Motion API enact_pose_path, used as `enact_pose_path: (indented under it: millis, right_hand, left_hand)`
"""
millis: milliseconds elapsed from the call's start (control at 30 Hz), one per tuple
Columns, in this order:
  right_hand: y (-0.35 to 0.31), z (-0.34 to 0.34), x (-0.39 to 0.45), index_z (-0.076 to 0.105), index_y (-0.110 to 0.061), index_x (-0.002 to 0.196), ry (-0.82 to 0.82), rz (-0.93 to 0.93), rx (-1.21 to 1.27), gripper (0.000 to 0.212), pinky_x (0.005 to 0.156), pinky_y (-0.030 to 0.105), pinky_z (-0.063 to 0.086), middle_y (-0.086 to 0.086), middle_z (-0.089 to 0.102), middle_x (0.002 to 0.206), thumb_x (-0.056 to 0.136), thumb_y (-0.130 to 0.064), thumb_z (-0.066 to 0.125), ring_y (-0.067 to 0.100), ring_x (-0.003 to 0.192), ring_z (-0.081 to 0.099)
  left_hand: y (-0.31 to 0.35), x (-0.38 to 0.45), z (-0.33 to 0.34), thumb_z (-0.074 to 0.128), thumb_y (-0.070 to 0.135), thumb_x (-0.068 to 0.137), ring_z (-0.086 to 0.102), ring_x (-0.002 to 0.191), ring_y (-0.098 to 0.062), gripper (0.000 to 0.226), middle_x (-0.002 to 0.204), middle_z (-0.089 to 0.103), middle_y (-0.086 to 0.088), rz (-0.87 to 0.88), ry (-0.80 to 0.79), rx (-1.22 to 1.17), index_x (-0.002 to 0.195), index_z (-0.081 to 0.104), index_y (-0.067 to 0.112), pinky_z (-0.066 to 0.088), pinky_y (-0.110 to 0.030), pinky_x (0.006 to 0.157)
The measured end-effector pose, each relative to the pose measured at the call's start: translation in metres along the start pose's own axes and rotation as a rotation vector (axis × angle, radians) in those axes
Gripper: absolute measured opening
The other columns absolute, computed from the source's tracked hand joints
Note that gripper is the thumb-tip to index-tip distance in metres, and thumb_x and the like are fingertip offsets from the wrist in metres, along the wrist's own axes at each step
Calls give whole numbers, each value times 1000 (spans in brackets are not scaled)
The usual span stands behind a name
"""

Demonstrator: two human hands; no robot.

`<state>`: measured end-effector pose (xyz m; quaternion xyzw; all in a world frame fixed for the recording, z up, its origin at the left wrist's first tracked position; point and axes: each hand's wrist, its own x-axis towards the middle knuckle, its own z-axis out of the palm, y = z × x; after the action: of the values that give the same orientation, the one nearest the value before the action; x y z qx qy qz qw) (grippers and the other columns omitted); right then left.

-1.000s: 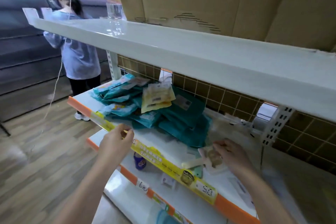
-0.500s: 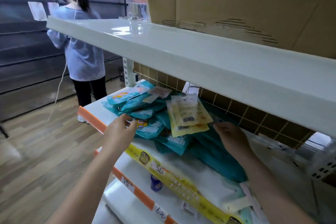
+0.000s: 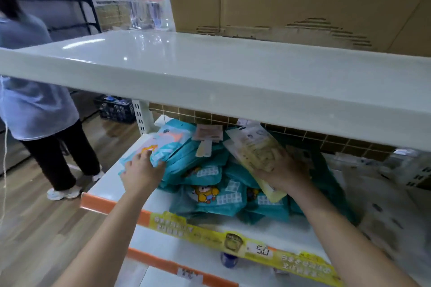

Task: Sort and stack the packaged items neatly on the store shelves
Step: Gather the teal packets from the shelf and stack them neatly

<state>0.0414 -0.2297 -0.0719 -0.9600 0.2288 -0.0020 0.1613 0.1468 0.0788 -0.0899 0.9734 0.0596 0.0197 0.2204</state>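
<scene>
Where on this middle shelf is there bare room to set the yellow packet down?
Bare white strip along the shelf front, between the teal packets and the yellow price strip. Crowded behind, where packets overlap between both hands.

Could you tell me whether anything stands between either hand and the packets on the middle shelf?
Nothing visible does. The left hand already grips a light blue packet at the pile's left edge, and the right hand holds the pale yellow packet above the teal packets. The upper shelf overhangs the pile without blocking either hand.
</scene>
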Motion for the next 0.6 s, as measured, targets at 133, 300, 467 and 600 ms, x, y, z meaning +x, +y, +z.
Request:
enact_pose_path:
  millis: [133, 300, 467, 600]
  right_hand:
    - [-2, 7, -2, 21, -30, 150, 44, 49, 10, 92, 111, 44, 29, -1, 27, 155, 74, -77, 46, 26, 141, 28]
    - [-10, 7, -4, 64, -21, 108, 391, 11, -173, 44, 84, 36, 47, 8, 69, 104, 84, -49, 41, 31, 105, 61]
    - [-4, 6, 1, 66, -15, 96, 464, 72, -167, 32, 63, 30, 44, 9, 67, 94, 98, -30, 38, 30, 88, 64]
    - [-3, -3, -1, 59, -15, 85, 529, 136, -139, 31, 56, 27, 36, 4, 62, 81, 100, -25, 34, 26, 75, 61]
  left_hand:
    - [-13, 28, 18, 49, 50, 88, 31, 136, -29, 62, 151, 33, -2, 42, -145, 69, 144, 33, 29, 28, -48, 108]
    - [-12, 43, 25, 49, 39, 90, 53, 117, -25, 27, 125, 60, -2, 191, -97, 61, 113, 55, 27, 29, -40, 102]
    - [-14, 41, 22, 41, 19, 95, 60, 108, -29, 32, 126, 61, -4, 359, 23, 96, 122, 58, 21, 43, -36, 86]
    - [-19, 44, 24, 38, 14, 94, 63, 84, -38, 31, 96, 69, -16, 385, 91, 78, 113, 62, 19, 43, -36, 62]
